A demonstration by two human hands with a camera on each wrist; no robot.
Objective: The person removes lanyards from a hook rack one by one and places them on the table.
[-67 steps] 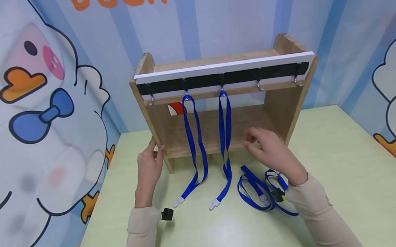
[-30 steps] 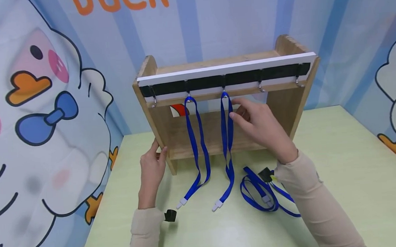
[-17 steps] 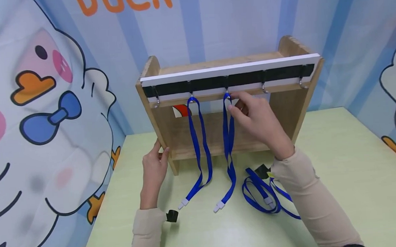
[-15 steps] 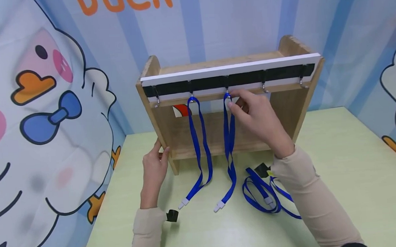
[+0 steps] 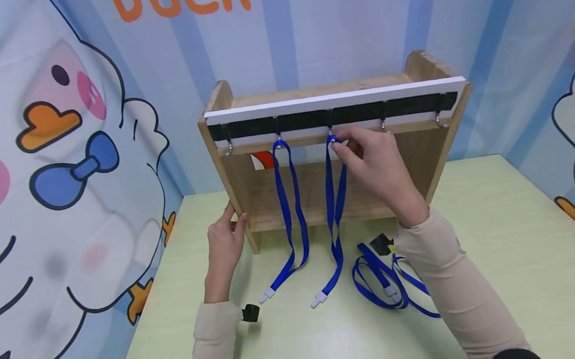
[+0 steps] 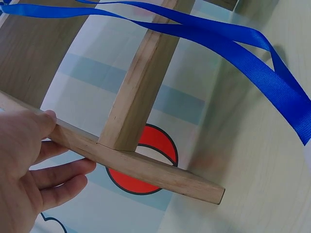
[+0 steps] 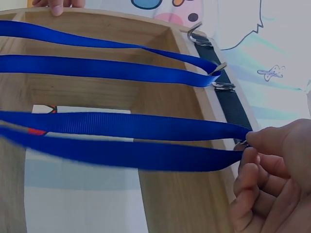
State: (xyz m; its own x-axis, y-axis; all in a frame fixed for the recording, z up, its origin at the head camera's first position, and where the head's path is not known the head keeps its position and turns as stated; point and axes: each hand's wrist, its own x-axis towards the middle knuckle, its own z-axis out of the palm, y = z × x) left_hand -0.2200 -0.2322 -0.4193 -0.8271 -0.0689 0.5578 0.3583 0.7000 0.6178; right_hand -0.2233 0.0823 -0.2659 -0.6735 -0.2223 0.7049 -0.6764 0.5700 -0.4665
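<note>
Right grip (image 5: 371, 162) pinching blue lanyard (image 5: 336, 209) at its hook, left grip (image 5: 224, 245) clasping wooden rack (image 5: 234, 182) edge

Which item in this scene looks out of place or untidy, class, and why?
One blue lanyard lies in a loose tangle on the green table, while two others hang from hooks on the wooden rack. The right hand pinches the second hanging lanyard at its hook; the left hand holds the rack's side.

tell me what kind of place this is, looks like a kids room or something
Probably a staged tabletop work corner rather than a lived-in room. Cartoon duck backdrop sheets wall in a pale green table, which holds only a small wooden hook rack and blue lanyards, one pinched by the right hand.
</note>
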